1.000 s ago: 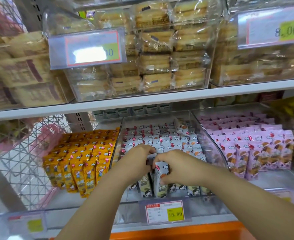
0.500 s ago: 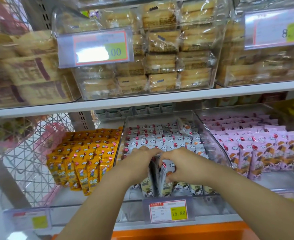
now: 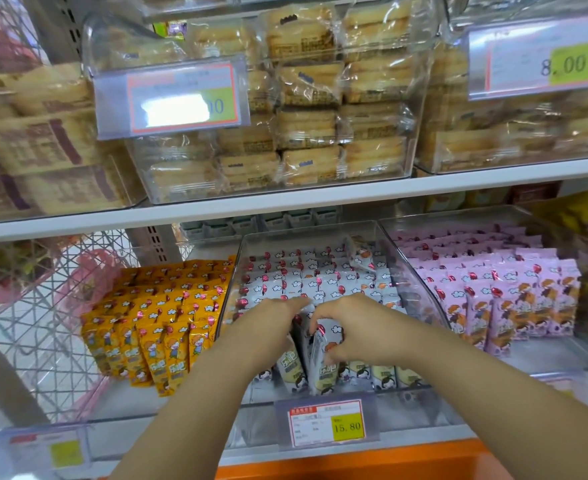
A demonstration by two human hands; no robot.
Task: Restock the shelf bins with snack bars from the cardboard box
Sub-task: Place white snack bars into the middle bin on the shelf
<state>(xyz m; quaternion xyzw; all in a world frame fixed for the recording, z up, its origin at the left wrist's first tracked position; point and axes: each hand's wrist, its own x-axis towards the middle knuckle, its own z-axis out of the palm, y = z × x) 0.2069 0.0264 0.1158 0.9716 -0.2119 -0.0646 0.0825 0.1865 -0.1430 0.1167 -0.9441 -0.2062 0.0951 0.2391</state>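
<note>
1. The right hand (image 3: 351, 332) curled round one white-wrapped snack bar (image 3: 322, 362), standing it nearly upright in the front row of the clear plastic shelf bin (image 3: 306, 227).
2. The left hand (image 3: 272, 327), fingers fairly straight, pressed neighbouring white bars (image 3: 320, 285) aside, likely to hold a gap.
3. The cardboard box was out of view.

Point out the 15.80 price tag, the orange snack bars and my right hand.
15.80 price tag (image 3: 326, 424): head view, middle of its label.
orange snack bars (image 3: 154, 323): head view, middle of the stack.
right hand (image 3: 351, 328): head view, back of the hand.
</note>
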